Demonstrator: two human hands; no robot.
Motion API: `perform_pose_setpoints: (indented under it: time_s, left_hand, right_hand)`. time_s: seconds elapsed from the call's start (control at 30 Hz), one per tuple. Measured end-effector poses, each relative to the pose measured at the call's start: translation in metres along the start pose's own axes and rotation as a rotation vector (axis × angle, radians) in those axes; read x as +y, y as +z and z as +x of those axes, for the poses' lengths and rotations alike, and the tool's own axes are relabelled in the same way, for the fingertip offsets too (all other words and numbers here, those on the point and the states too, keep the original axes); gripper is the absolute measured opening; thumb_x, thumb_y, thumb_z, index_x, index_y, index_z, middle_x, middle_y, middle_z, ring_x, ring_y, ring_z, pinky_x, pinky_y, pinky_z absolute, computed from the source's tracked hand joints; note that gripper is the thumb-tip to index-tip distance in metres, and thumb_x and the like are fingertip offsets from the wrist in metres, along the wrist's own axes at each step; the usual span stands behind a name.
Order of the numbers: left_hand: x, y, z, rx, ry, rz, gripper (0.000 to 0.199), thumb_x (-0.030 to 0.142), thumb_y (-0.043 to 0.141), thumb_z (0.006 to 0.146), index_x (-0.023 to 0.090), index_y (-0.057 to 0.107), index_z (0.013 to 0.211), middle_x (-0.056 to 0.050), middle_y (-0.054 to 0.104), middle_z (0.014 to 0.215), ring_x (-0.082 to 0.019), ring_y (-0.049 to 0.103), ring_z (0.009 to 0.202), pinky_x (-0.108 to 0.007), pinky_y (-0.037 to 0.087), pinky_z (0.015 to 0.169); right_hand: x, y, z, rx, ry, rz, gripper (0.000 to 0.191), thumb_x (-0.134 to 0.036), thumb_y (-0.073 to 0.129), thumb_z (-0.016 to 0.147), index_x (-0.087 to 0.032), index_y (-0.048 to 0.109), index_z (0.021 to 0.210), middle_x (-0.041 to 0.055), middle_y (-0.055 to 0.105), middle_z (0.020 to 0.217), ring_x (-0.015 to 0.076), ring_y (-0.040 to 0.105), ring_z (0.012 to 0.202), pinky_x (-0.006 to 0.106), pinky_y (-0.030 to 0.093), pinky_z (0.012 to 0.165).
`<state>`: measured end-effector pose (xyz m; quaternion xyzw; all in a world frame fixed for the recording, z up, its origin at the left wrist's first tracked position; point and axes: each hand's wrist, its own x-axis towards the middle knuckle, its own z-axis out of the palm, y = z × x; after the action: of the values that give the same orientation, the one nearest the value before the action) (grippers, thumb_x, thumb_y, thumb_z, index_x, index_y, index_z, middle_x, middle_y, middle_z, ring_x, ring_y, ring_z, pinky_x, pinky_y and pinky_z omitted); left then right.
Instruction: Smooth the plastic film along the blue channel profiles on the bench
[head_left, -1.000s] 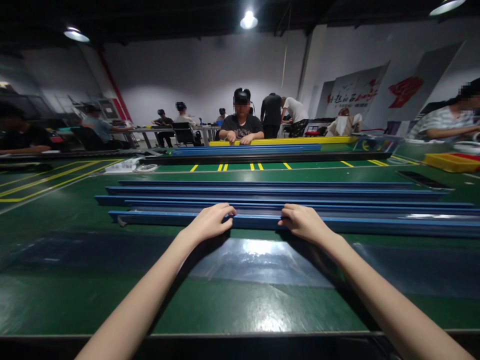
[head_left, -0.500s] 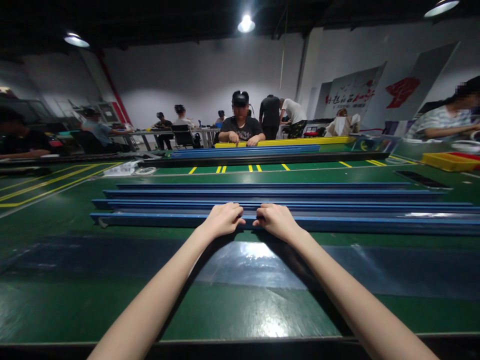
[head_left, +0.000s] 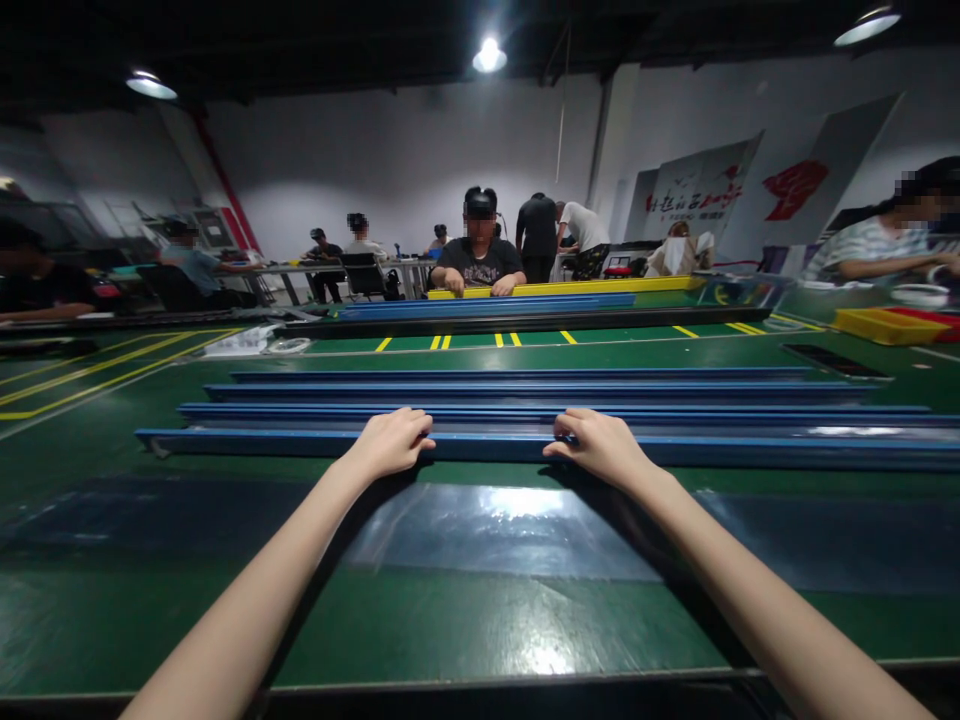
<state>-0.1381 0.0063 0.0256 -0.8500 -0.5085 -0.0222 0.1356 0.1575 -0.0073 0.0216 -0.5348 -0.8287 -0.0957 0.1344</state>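
Observation:
Several long blue channel profiles lie side by side across the green table (head_left: 450, 630). The nearest blue channel profile (head_left: 487, 448) is gripped from above by both hands, with fingers curled over its edge and thumbs on its near side. My left hand (head_left: 394, 440) is closed on it left of centre. To the right, my right hand (head_left: 600, 442) is closed round the same profile, a short gap away. Behind it run another blue profile (head_left: 262, 411) and further ones. Between my forearms lies a strip of clear plastic film (head_left: 495, 530).
Farther back are a black profile (head_left: 525, 322), thin blue strips (head_left: 480, 304) and a long yellow profile (head_left: 570, 290), where a co-worker (head_left: 478, 255) sits opposite. A dark phone-like slab (head_left: 834, 361) and a yellow tray (head_left: 889, 326) are at right; a white packet (head_left: 236, 341) is at left.
My hands have moved apart along the nearest profile, the left one leftward and the right one rightward. The profile's left end has slid to the left.

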Motion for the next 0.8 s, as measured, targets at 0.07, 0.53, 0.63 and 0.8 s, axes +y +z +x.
perform_pose_setpoints:
  time_s: [0.07, 0.53, 0.63, 0.8]
  left_hand:
    - [-0.004, 0.0, -0.005, 0.023, -0.001, 0.024, 0.014, 0.029, 0.041, 0.082, 0.02, 0.05, 0.077, -0.002, 0.058, 0.083, -0.018, 0.052, 0.082, -0.025, 0.036, 0.061]
    - [0.016, 0.009, 0.024, 0.017, -0.208, -0.147, 0.05, 0.044, 0.017, 0.086, 0.021, 0.061, 0.079, -0.003, 0.063, 0.087, -0.019, 0.057, 0.086, -0.024, 0.039, 0.061]
    - [0.017, 0.016, 0.03, 0.042, -0.252, -0.091, 0.049, 0.04, 0.019, 0.085, 0.02, 0.061, 0.072, -0.005, 0.064, 0.083, -0.02, 0.059, 0.08, -0.023, 0.038, 0.057]
    - [0.014, 0.024, 0.034, 0.113, -0.298, -0.044, 0.041, 0.032, 0.026, 0.081, 0.019, 0.062, 0.067, -0.006, 0.066, 0.079, -0.02, 0.06, 0.075, -0.024, 0.038, 0.056]
  right_hand:
    - [0.007, 0.001, -0.005, 0.012, 0.013, -0.011, 0.028, -0.047, 0.048, 0.076, -0.02, 0.058, 0.076, 0.0012, 0.062, 0.081, 0.0141, 0.056, 0.073, 0.022, 0.027, 0.053]
    - [0.007, 0.01, -0.001, 0.069, 0.068, -0.116, 0.035, -0.05, 0.043, 0.079, -0.02, 0.06, 0.072, 0.0021, 0.062, 0.079, 0.013, 0.055, 0.071, 0.024, 0.02, 0.049]
    - [0.008, 0.008, -0.001, 0.061, 0.06, -0.111, 0.036, -0.05, 0.043, 0.078, -0.02, 0.06, 0.071, 0.0016, 0.062, 0.077, 0.013, 0.055, 0.071, 0.023, 0.02, 0.049]
    - [0.009, 0.006, 0.002, 0.044, 0.049, -0.111, 0.036, -0.05, 0.043, 0.078, -0.019, 0.059, 0.071, 0.0021, 0.062, 0.076, 0.0137, 0.055, 0.071, 0.024, 0.02, 0.049]
